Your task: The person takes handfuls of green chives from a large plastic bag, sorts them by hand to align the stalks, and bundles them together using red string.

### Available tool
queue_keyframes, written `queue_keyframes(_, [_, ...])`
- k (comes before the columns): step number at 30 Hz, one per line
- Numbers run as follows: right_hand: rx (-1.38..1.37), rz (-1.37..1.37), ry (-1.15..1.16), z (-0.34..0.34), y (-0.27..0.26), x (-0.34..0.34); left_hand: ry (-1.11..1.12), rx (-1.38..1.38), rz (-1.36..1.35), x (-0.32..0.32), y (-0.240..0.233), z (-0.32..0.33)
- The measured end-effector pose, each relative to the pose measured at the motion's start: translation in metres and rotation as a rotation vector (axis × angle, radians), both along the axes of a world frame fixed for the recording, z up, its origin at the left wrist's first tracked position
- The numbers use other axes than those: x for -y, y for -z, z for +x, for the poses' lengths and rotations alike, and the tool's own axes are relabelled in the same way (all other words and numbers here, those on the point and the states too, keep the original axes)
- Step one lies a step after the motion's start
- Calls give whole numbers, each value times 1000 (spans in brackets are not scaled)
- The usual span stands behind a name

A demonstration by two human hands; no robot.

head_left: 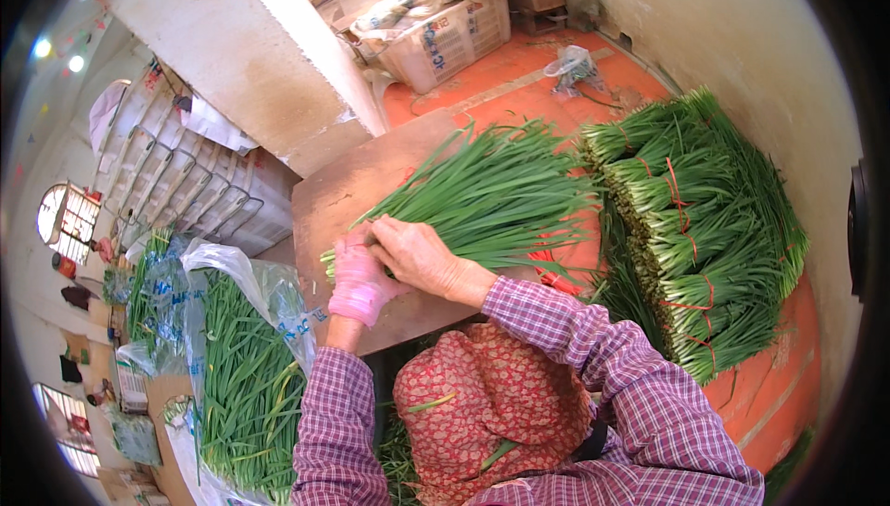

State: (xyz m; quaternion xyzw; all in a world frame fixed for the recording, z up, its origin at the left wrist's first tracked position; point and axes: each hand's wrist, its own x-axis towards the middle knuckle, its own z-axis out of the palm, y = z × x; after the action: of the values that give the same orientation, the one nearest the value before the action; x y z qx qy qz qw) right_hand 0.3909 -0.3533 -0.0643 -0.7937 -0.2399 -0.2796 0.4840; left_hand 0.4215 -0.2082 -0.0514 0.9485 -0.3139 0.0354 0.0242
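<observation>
A loose bunch of green garlic chives (pixel 480 193) lies across the worn board (pixel 327 193) before me, leaves fanned to the right. My left hand (pixel 361 273), in a pinkish wrap or thin glove, grips the bunch close to its pale stem ends (pixel 328 259). Against it, with bent fingers, rests my right hand (pixel 417 256) on the near side of the stems. Whatever its fingertips pinch is hidden. Red ties (pixel 553 273) lie under the leaf tips at the board's right edge.
Tied chive bundles (pixel 681 242) are stacked on the orange floor (pixel 779 374) along the wall. At left, a plastic bag (pixel 229 256) holds loose chives (pixel 243 381). A pillar (pixel 236 40) rises beyond the board, near a white crate (pixel 445 40). Red floral cloth (pixel 487 409) covers my lap.
</observation>
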Motion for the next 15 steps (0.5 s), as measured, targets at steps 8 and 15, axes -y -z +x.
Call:
queue_keyframes(8, [169,-297,74,41,-6,24,-49,126,-10,-9,1,-17])
queue_keyframes(15, [-102,-239,70,31,7,25,-220,-434,-900,-19,-36,32])
